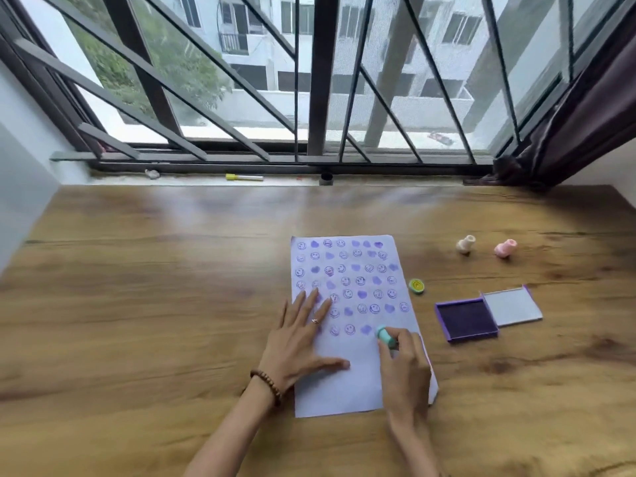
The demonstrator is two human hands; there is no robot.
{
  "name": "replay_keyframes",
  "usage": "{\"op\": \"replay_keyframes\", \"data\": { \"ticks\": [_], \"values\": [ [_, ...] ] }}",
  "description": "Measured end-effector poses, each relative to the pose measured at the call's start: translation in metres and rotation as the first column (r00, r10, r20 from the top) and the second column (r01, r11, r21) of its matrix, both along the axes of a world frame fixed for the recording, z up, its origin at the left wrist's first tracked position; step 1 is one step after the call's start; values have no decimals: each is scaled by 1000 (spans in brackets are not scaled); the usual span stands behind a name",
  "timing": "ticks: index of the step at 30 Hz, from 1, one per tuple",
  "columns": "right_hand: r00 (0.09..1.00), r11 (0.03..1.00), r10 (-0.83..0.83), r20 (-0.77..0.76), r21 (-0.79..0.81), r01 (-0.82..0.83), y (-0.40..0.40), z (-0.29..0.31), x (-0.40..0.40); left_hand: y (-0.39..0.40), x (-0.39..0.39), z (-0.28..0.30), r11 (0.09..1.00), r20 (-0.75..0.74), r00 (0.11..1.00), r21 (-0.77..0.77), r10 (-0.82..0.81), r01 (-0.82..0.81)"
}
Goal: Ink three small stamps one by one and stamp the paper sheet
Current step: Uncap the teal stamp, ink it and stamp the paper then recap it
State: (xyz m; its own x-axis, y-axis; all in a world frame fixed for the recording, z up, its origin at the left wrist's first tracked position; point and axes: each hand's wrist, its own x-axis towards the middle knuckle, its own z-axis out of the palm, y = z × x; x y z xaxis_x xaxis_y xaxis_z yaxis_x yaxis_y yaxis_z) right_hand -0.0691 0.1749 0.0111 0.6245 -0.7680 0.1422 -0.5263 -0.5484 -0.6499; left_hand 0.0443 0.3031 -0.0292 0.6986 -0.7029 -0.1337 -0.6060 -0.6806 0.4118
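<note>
No brand, label or legible writing can be made out on anything in view; only purple smiley faces and hearts are printed in rows across the upper two thirds of the white rectangular paper sheet (358, 383). The sheet is laid flat on the brown wood-grain table (137, 304), with its long axis running away from the person toward the barred window (309, 80), tilted slightly so that its near end sits further right.

A small mint-green cylindrical stamp (383, 334) is pinched between the thumb and fingers of the right hand (404, 370), at the fingertips' far end. The stamp is tilted, its long axis leaning up and to the left; whether its face touches the paper cannot be told. It lies at the right end of the lowest printed row, just beside a purple heart.

The left hand (299, 342) is laid palm-down on the sheet's left part, fingers spread and pointing away, thumb stretched to the right. A ring is worn on one finger and a brown beaded bracelet (270, 385) on the wrist.

To the right of the sheet, a small round yellow-green cap (416, 286) is seen near the paper's edge. Further right an open purple square ink pad (466, 319) rests with its pale lid (512, 305) folded back beside it. Beyond these, well apart from the hands, a cream-coloured small stamp (465, 244) and a pink small stamp (505, 248) lie on the table.

A yellow-capped white marker (244, 177) lies on the window sill.
</note>
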Motion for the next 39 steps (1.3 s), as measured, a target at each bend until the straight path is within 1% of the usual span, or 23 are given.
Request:
{"op": "replay_keyframes", "data": {
  "ticks": [3,6,8,12,15,18,19,24,25,26,27,28,29,30,31,32,33,34,35,37,39],
  "values": [
    [993,999,18,-115,-44,-23,-1,6,6,0,-1,-2,1000,-12,1000,-16,-6,5],
    [963,994,58,-262,-74,-80,-4,12,13,0,-1,-3,1000,-9,1000,-24,1,-1],
    [944,991,74,-323,-80,-105,-9,16,17,0,0,-4,999,-10,1000,-33,8,-8],
    [869,974,140,-475,-91,-207,-23,20,28,0,0,-4,999,-10,1000,-44,16,-16],
    [827,966,198,-527,-38,-256,-35,26,41,0,0,-7,999,-8,1000,-46,23,-23],
    [810,952,273,-519,23,-306,-45,28,49,0,0,-7,998,-9,999,-52,32,-32],
    [797,943,291,-530,22,-331,-45,27,49,0,0,-7,998,-13,999,-54,34,-35],
    [710,887,303,-636,-85,-454,-35,22,45,-1,0,-1,999,-26,999,-31,31,-32],
    [715,885,308,-628,-87,-458,-34,22,43,-1,-1,0,999,-32,999,-29,32,-33],
    [746,897,312,-588,-75,-435,-37,23,40,-1,-2,3,999,-36,999,-30,33,-34],
    [798,926,307,-518,-32,-377,-41,23,37,-1,-1,4,999,-43,998,-29,33,-35],
    [863,956,281,-419,45,-289,-47,21,34,-1,0,5,999,-51,998,-26,34,-35],
    [923,968,231,-306,163,-188,-53,20,30,-1,0,6,999,-59,998,-24,38,-39],
    [973,939,158,-171,332,-94,-58,18,23,-2,-1,8,999,-73,996,-21,45,-46],
    [998,848,53,-23,529,-32,-63,17,17,-3,-1,9,998,-87,995,-23,50,-53],
    [993,714,-61,98,700,-26,-67,16,12,-4,-2,11,998,-96,994,-34,56,-59],
    [972,574,-155,176,817,-56,-72,14,7,-6,-3,14,996,-101,993,-51,65,-71],
    [951,463,-219,219,881,-96,-77,15,3,-10,-4,17,994,-98,992,-69,79,-86],
    [936,386,-256,243,913,-132,-83,16,1,-17,-4,20,992,-81,993,-86,88,-95],
    [909,293,-302,286,936,-197,-98,20,-3,-37,-2,27,988,-24,996,-123,87,-89],
    [878,219,-370,305,947,-237,-114,25,-5,-65,-1,36,977,-30,998,-204,62,-67]
  ]
}}
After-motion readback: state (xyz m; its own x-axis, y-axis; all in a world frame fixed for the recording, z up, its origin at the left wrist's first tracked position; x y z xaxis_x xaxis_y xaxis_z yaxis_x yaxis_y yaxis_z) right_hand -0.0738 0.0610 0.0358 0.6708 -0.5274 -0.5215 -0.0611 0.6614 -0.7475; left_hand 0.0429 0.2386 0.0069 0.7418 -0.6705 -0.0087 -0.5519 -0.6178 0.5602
